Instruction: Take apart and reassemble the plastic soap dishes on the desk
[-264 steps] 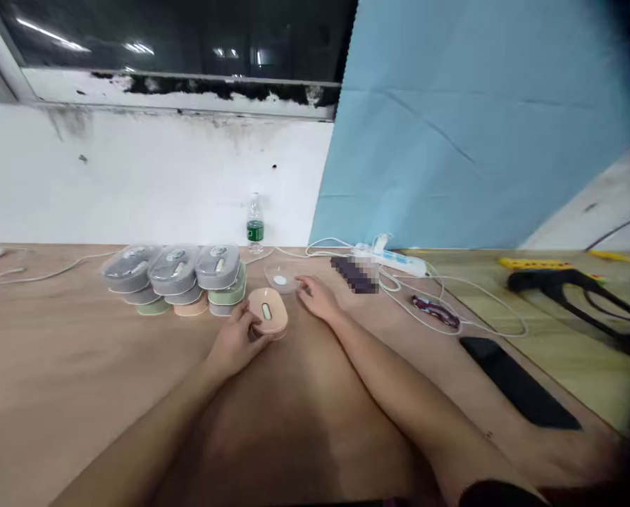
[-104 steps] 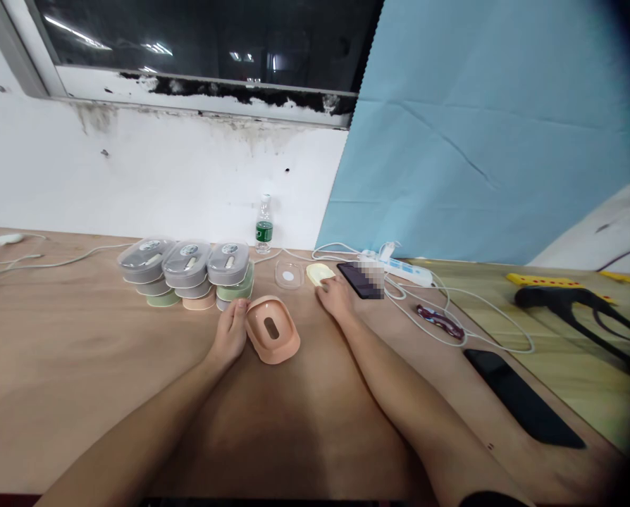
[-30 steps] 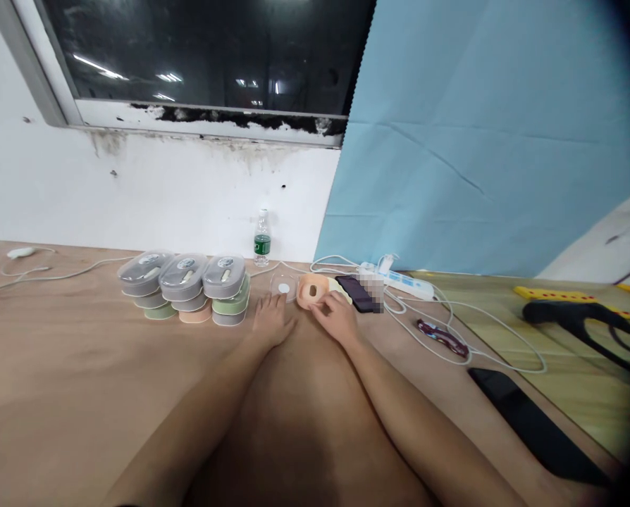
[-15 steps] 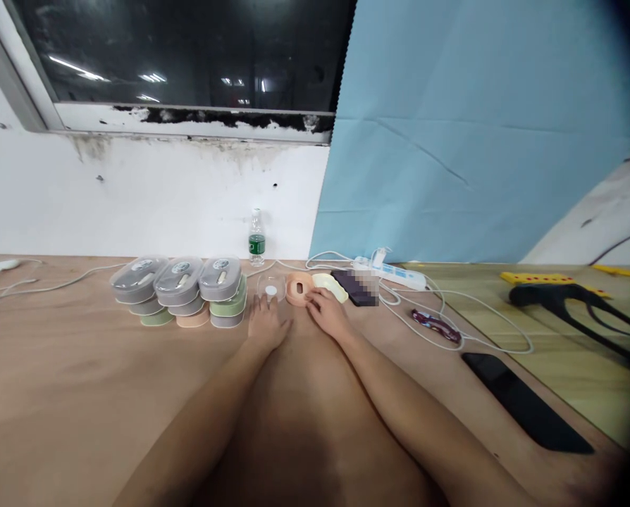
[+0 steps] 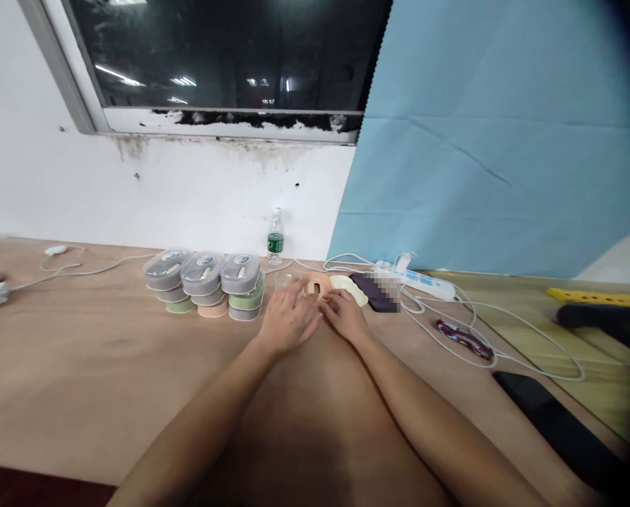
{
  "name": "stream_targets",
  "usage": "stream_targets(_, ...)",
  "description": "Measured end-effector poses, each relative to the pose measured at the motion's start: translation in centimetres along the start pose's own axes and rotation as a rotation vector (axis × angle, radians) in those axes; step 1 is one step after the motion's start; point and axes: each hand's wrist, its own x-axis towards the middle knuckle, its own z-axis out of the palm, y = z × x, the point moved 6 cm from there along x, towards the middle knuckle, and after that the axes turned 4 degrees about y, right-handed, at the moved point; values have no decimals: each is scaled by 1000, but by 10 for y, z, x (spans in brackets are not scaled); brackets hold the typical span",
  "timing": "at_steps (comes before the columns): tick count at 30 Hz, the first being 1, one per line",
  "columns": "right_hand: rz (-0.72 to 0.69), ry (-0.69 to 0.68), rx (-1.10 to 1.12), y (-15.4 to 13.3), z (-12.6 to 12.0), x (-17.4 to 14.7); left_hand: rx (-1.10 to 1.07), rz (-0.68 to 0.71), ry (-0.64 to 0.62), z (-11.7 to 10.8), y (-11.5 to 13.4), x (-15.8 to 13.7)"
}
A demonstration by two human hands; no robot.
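Note:
A peach-coloured rounded piece (image 5: 323, 282) with a dark oval opening lies flat on the table in front of me. My right hand (image 5: 347, 315) has its bent fingers and thumb on the near right edge of that piece. My left hand (image 5: 288, 318) hovers over the left side of it, fingers apart and nothing visible in them. Behind the left fingers shows part of a clear lid (image 5: 282, 281). A cream shallow tray (image 5: 354, 290) sits just beyond my right hand.
Stacked lunch boxes (image 5: 204, 274) with clear lids stand on the left. A plastic bottle (image 5: 275, 243) is by the wall. To the right lie a dark blurred object (image 5: 365, 289), a power strip (image 5: 421, 282) with white cables, a maroon wrapper (image 5: 463, 339) and a black phone-like slab (image 5: 552, 422).
My left hand has moved right, from the clear lid to the peach-coloured piece. The right hand stays at that piece's edge. The view has shifted left.

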Motion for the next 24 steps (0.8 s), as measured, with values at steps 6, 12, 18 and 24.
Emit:
stream_targets(6,3,-8,-6,-3,3,1,320,-353,118,-52,-59,9)
stream_targets(12,9,-25,-5,-3,3,1,408,-391,-60,-42,-84,-7)
stream_targets(18,8,-4,3,-11,-2,2,345,-288,-4,-43,-74,-14)
stream_targets(24,-18,47,83,-25,-14,3,173,-85,58,-49,-38,-14)
